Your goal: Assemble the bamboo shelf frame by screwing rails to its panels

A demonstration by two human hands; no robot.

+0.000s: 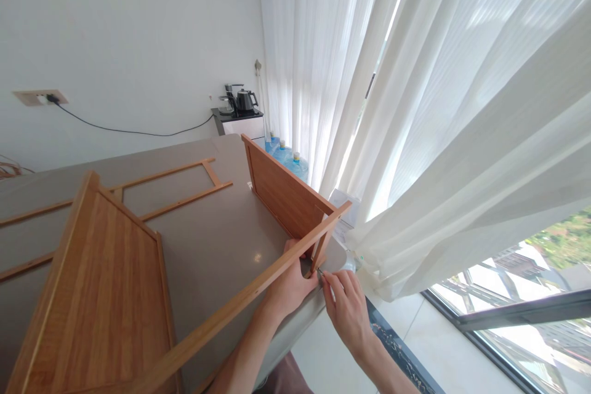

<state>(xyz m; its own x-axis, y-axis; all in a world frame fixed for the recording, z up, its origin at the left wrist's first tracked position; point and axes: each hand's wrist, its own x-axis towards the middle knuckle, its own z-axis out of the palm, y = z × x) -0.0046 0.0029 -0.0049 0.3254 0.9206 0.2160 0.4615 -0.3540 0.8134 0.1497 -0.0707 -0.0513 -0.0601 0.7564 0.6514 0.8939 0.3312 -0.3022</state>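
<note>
A wooden rack frame with slatless side panels stands on the grey-covered table. Its upright end panel meets a long wooden rail at the corner nearest my hands. My left hand reaches beneath the rail, its fingers closed around the lower corner of the frame; some fingertips are hidden behind the wood. Thumb and forefinger of my right hand pinch a small, thin metal piece against the short end bar. Whether it is a screw or a key is too small to tell.
Another wooden panel stands at the left, and a ladder-like wooden frame lies flat on the table. Behind are a black kettle on a cabinet and several blue water bottles. White curtains hang at the right.
</note>
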